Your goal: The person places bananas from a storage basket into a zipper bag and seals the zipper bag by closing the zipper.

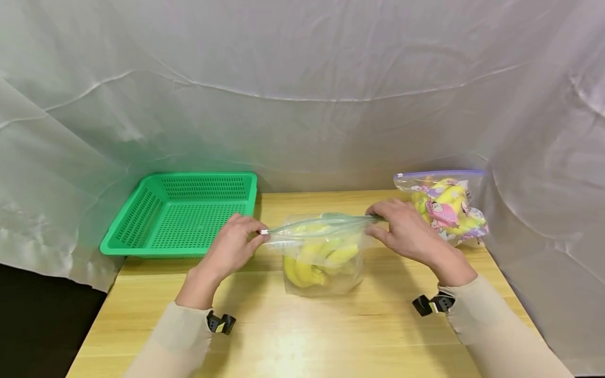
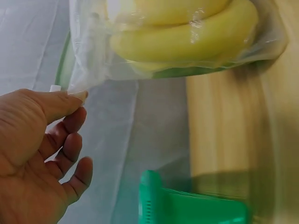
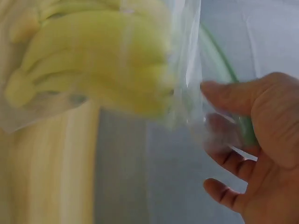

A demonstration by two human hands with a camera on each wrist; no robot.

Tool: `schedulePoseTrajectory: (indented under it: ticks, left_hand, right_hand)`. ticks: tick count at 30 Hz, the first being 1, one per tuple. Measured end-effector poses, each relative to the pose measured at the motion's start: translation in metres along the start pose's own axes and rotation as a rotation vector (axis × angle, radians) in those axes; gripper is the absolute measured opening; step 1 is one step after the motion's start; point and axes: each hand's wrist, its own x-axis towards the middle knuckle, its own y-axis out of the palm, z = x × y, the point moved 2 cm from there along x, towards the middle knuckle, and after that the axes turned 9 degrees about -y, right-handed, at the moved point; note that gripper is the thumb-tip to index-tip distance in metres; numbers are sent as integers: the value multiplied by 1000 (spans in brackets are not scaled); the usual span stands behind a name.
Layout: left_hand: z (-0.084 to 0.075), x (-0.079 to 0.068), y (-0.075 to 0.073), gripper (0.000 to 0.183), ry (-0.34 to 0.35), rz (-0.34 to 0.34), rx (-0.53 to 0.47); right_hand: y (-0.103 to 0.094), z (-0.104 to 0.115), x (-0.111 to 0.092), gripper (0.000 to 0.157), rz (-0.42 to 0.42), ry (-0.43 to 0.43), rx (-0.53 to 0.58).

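Note:
A clear zip bag with a green top strip and a white slider holds yellow bananas over the middle of the table. My left hand pinches the bag's top corner beside the slider, between thumb and forefinger. At the opposite top corner, my right hand pinches the strip's end. The bananas show through the plastic in the left wrist view, and that hand's other fingers curl loosely below. The right wrist view is blurred, with the bananas left of the right thumb.
An empty green basket stands at the back left of the wooden table. A second zip bag, printed with pink cartoon figures and filled with yellow fruit, leans at the back right. Grey cloth hangs behind and on both sides.

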Motion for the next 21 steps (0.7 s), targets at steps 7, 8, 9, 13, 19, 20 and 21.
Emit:
schedulePoseTrajectory:
  ticks: [7,8,9,13,19,20,21]
  left_hand:
    - [-11,0,-14,15,84,-70,127]
    - [-12,0,-15,15,94,-87,154]
    - [-13,-1,-16,14,107,-102,184]
    - [-21,-3,-18,10,155,-145,295]
    - [-23,-5,-20,10,152,-151,324]
    - [-23,-5,-20,10,148,-149,320]
    - [-22,-4,-20,10,143,-147,317]
  right_hand:
    - [-10,20,16,8,-24,-153,-135]
    - [-10,20,16,8,-22,-148,-147]
    - [-10,20,17,8,-17,-140,-157]
    - [-7,21,20,9,50,-96,-214]
    - [3,45,41,30,113,-108,-238]
    - [6,51,46,33,117,-121,-232]
    - [9,57,51,35,119,-138,-228]
